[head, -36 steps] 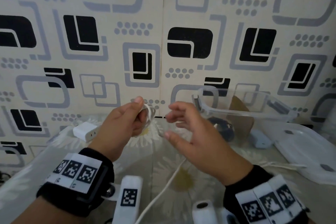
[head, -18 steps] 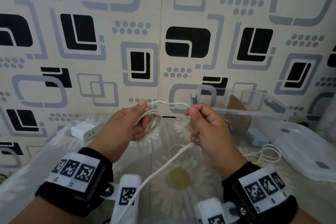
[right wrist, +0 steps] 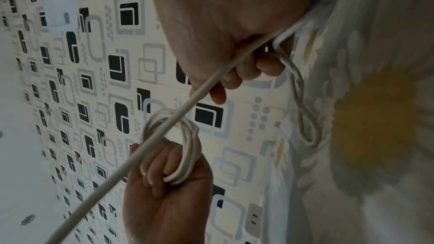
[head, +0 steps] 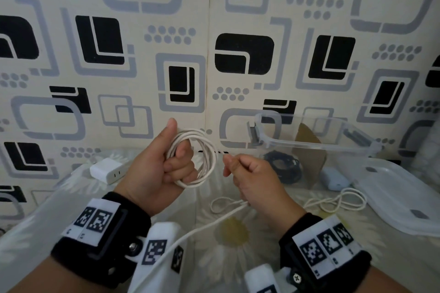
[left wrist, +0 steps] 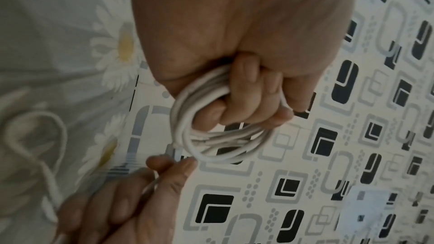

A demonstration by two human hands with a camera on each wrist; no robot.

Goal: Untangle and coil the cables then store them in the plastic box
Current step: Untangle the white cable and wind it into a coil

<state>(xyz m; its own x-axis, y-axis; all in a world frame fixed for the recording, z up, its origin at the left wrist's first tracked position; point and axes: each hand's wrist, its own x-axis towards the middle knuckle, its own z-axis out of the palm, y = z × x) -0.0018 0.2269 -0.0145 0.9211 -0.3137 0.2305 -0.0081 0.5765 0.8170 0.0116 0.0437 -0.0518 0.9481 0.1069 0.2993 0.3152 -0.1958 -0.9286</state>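
Observation:
My left hand [head: 181, 159] holds a coil of white cable [head: 206, 162] of several loops, raised above the table, with the fingers curled through it and the thumb up. In the left wrist view the coil [left wrist: 211, 136] hangs round the curled fingers [left wrist: 246, 99]. Just right of the coil, my right hand [head: 229, 164] pinches the same cable's loose strand. The loose strand [head: 190, 233] trails down towards me, and a small loop [head: 221, 204] lies on the cloth. The right wrist view shows the strand [right wrist: 187, 103] running through my right fingers [right wrist: 234, 73]. The clear plastic box [head: 316, 145] stands open at the right.
A coiled black cable [head: 283, 166] lies inside the box. The box lid [head: 400, 197] lies at far right, with another loose white cable [head: 338, 202] and a pale blue adapter [head: 334, 179] beside it. A white charger [head: 107, 170] sits at the left by the patterned wall.
My right hand took hold of the cable, laid another turn over the top of the coil, and came down to the coil's right side. The coil in my left hand has grown.

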